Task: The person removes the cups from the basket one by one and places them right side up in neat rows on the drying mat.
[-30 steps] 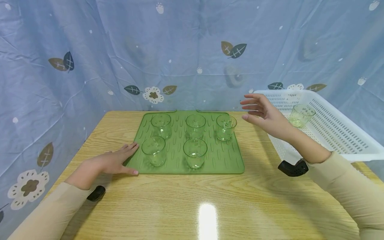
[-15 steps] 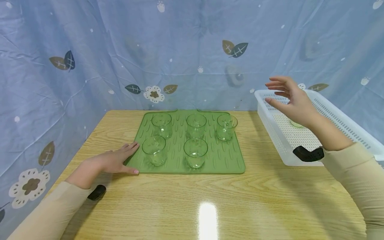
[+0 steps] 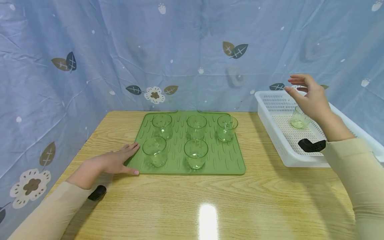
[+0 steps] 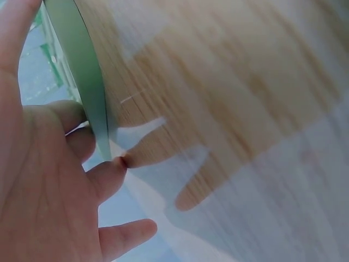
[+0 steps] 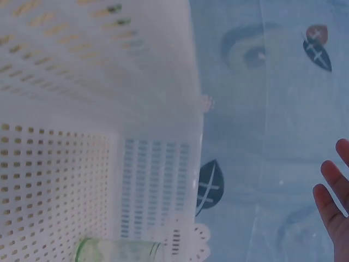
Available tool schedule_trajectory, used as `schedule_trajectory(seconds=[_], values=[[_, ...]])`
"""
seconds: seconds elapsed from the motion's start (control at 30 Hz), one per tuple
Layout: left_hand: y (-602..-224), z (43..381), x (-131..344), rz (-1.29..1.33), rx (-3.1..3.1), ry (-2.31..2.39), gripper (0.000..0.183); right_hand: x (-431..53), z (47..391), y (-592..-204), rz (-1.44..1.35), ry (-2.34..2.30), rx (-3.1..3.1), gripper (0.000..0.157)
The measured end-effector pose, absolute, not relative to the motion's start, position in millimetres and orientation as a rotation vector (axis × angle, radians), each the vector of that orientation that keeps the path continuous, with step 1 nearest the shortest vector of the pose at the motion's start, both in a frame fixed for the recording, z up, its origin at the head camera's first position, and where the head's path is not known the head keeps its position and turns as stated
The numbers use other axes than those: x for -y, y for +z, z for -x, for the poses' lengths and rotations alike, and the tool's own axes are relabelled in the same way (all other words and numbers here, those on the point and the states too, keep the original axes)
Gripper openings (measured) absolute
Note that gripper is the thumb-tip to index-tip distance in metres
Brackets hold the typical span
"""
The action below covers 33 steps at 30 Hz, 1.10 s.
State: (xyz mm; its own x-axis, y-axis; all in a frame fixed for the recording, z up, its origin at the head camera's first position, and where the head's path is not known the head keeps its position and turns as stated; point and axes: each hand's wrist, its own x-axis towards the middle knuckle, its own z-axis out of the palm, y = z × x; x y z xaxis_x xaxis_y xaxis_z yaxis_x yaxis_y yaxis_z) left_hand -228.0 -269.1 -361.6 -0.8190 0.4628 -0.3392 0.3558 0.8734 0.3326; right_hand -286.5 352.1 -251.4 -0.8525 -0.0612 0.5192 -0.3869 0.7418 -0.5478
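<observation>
My left hand rests at the left edge of a green ribbed mat, fingers spread; in the left wrist view its fingertips touch the mat's rim. Several clear greenish glasses stand upright on the mat: a back row with a left glass, a middle one and a right one, and a front row with two, a left glass and a right one. Holding nothing, my right hand hovers above a white basket. Inside the basket stands another glass, partly hidden by that hand.
The basket's perforated walls rise at the table's right side. A blue patterned curtain hangs behind and to the left of the wooden table. Bare wood shows between mat and basket and along the front.
My right hand has moved right and up, from beside the mat's back right glass to above the basket. The left hand and the glasses on the mat have stayed in place.
</observation>
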Motion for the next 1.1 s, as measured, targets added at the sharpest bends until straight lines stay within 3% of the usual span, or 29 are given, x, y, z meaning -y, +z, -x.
schedule_trajectory(seconds=[0.23, 0.73, 1.1], values=[[-360, 228, 269, -0.596, -2.627, 0.361, 0.116, -372, 299, -255, -0.208, 0.917, 2.498, 0.061], [-356, 228, 268, -0.586, -2.638, 0.351, 0.116, -413, 318, -265, 0.228, 0.898, 2.705, 0.091], [-357, 226, 266, -0.605, -2.646, 0.372, 0.116, -437, 319, -279, 0.223, 0.65, 2.997, 0.105]])
